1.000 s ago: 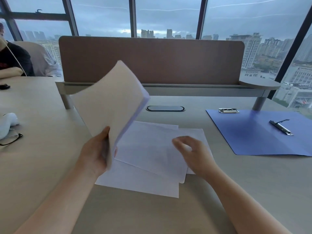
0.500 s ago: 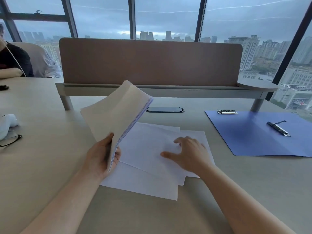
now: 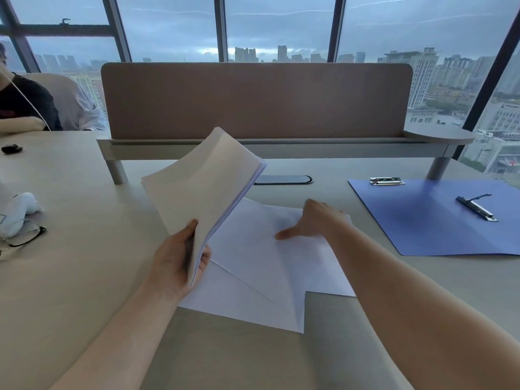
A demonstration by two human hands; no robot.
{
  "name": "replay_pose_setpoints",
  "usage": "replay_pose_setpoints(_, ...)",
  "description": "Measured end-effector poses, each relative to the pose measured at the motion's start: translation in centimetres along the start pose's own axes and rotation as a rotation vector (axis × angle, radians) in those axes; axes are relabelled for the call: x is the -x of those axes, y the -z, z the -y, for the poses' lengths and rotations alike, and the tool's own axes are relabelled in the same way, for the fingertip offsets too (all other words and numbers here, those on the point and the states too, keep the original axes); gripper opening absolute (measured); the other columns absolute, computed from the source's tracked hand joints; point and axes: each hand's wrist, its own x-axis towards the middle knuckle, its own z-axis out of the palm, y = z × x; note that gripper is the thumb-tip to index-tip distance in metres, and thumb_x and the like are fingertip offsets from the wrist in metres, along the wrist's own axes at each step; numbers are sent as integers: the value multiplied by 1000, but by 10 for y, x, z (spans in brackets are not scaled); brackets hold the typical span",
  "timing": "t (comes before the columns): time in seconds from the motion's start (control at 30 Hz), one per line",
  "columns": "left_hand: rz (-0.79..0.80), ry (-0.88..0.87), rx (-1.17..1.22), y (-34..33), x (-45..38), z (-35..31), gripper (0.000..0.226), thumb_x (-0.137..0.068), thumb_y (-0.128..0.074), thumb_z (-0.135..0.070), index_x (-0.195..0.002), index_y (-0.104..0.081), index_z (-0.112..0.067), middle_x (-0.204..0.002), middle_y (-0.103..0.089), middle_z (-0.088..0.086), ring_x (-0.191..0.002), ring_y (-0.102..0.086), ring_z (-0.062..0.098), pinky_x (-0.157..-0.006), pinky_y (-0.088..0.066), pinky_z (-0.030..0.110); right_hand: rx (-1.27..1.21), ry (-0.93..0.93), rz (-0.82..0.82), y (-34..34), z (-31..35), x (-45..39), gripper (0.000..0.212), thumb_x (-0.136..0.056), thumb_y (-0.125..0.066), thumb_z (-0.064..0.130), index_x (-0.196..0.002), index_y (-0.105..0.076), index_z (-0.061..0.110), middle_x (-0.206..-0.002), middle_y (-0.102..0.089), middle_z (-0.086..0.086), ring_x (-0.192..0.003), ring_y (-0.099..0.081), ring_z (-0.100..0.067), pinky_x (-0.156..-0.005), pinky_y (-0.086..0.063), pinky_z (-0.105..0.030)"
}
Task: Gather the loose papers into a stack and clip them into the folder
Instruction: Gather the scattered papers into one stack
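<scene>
- On the desk (image 3: 84, 277) in front of us, a few loose sheets (image 3: 264, 266) lie overlapping and skewed, their corners pointing different ways, just below a raised bundle of papers.
- Our left hand (image 3: 177, 266) holds that bundle (image 3: 202, 190) by its near lower corner, thumb on the top face and fingers curled underneath; the far end fans open and droops a little, so we judge it light but floppy.
- Our right hand (image 3: 312, 220) rests on the loose sheets with the thumb stretched out flat and the other fingers spread on the paper, holding nothing.
- Single sheets like these are thin, limp and smooth on a smooth desk: we expect them to slide easily under a flat palm but to be hard to pinch up from the middle.
- We judge an edge or a corner that sticks out past the sheet below to be the best place to take hold, or we drag a sheet to the desk edge first.
- A bundle held by one corner may splay or shed pages, so a grip along the long side, then a tap on the desk, should square it.
- The blue folder (image 3: 439, 220) lies open well to the right, its long clip (image 3: 477, 208) on the inside face and a second clip (image 3: 387, 181) at its far edge.
</scene>
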Motion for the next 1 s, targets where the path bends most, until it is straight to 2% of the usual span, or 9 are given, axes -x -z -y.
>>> replay_pose_setpoints(0.13, 1, -38, -17, -2, 2, -2, 17, -97, -58, -19, -82, -60, -13, -54, -60, -2, -40, -54, 7, -38, -42, 16, -102, 13, -16, -1, -5, -5, 79, -57, -80, 71, -104, -56, 12, -99, -55, -2, -96, -60, -28, -63, -42, -31)
replay_pose_setpoints(0.27, 8, -55, 10, 0, 3, -7, 17, -98, -57, -19, -82, -60, -13, -55, -60, -3, -39, -53, 7, -39, -43, 15, -278, 50, -211, -7, -16, 11, 27, -87, -61, 36, -78, -56, 11, -76, -56, -4, -75, -56, -30, -55, -34, -27)
replay_pose_setpoints(0.37, 21, -79, 40, -3, 8, -8, 22, -100, -52, -18, -80, -58, -12, -52, -60, -3, -38, -54, 6, -38, -43, 15, -562, 26, -298, -15, -19, 40, 28, -90, -55, 25, -67, -48, 10, -61, -48, -6, -57, -47, -26, -51, -31, -26)
replay_pose_setpoints(0.5, 9, -80, 23, -5, 12, -5, 22, -100, -53, -19, -80, -58, -11, -52, -61, -3, -38, -55, 6, -38, -43, 15, -617, 27, 123, -18, -16, 86, 36, -95, -59, 34, -72, -59, 7, -52, -61, -6, -39, -57, -20, -43, -43, -19)
replay_pose_setpoints(0.6, -5, -72, -10, -3, 12, -4, 19, -99, -55, -19, -81, -59, -12, -55, -62, -4, -39, -55, 7, -39, -43, 15, -681, 77, 375, -14, -14, 102, 36, -92, -66, 38, -80, -66, 4, -61, -71, -10, -48, -65, -21, -51, -50, -25)
replay_pose_setpoints(0.7, -18, -65, -28, -1, 11, -2, 18, -98, -56, -18, -82, -61, -11, -55, -64, -3, -40, -56, 8, -39, -44, 15, -853, 36, 183, -13, -16, 96, 34, -90, -71, 36, -79, -68, 4, -65, -73, -10, -54, -67, -21, -58, -61, -33)
replay_pose_setpoints(0.8, -32, -53, -46, -2, 10, -1, 17, -97, -58, -18, -82, -61, -10, -54, -63, -2, -39, -55, 9, -40, -44, 15, -1178, -82, -48, -14, -22, 85, 26, -88, -73, 32, -90, -70, 7, -87, -68, -17, -83, -68, -27, -84, -61, -48)
replay_pose_setpoints(0.9, -36, -41, -78, -3, 10, 3, 16, -97, -60, -19, -83, -64, -11, -59, -65, -1, -40, -56, 9, -40, -45, 16, -1491, -210, -11, -12, -23, 85, 19, -88, -74, 31, -92, -64, 15, -102, -58, -7, -110, -56, -29, -100, -51, -52)
replay_pose_setpoints(1.0, -35, -56, -114, -5, 10, 8, 23, -97, -59, -21, -80, -71, -11, -69, -69, -1, -42, -58, 10, -40, -44, 15, -1718, -321, 37, -9, -18, 86, 27, -87, -76, 28, -100, -57, 15, -122, -47, -8, -120, -50, -33, -94, -52, -59)
